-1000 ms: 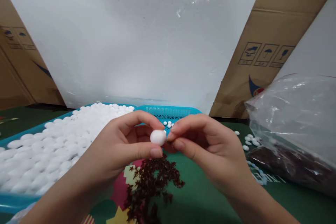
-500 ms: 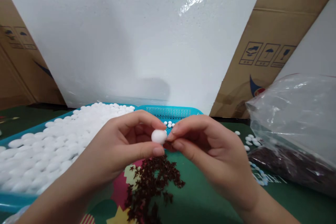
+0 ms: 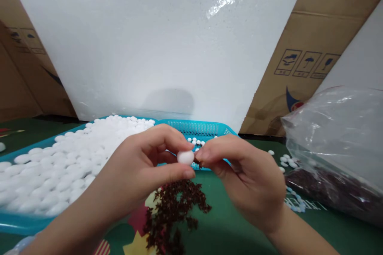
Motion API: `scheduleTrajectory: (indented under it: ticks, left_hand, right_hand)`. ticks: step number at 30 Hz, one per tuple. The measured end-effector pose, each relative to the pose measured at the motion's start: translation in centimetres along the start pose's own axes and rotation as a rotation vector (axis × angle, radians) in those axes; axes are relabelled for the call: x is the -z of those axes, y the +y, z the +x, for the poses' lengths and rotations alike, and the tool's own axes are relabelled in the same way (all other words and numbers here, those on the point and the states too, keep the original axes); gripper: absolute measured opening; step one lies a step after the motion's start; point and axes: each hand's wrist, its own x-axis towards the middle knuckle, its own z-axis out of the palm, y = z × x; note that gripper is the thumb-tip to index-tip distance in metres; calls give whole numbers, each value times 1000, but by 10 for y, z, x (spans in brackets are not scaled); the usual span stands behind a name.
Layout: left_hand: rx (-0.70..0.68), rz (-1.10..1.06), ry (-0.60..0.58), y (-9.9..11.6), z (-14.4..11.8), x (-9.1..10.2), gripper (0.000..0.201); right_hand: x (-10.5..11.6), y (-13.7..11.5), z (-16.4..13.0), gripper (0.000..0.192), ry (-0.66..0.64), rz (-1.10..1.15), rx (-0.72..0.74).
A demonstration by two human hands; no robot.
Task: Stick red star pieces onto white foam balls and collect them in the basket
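I see my left hand pinching a small white ball between thumb and fingers, with my right hand touching its side. Below lies a heap of dark red star pieces on the green worktop, beside a blue tray of white balls.

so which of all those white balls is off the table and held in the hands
The single white ball pinched between the left hand and right hand, above the dark star pieces. The others lie in the blue tray.
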Motion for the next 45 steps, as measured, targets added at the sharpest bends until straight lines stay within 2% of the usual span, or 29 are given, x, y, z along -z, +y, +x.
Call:
scheduleTrajectory:
  ticks: [7, 12, 18, 25, 34, 41, 45]
  left_hand:
    - [-49, 75, 29, 7, -2, -2, 9]
    - [-71, 145, 42, 7, -4, -1, 10]
    - [-92, 149, 59, 6, -4, -1, 9]
    - [-244, 233, 63, 2, -5, -1, 11]
    - [-401, 423, 24, 2, -7, 1, 10]
    - [-479, 473, 18, 1, -7, 2, 12]
    - [-549, 504, 9, -1, -10, 2, 10]
  right_hand:
    - [0, -1, -3, 22, 17, 47, 25]
    - [3, -4, -5, 25, -38, 52, 68]
    - [3, 0, -7, 16, -20, -9, 86]
    - [4, 4, -5, 16, -46, -50, 182]
    - [0, 5, -7, 21, -26, 9, 145]
    - [-1, 4, -7, 14, -36, 0, 176]
    - [-1, -1, -2, 17, -10, -2, 218]
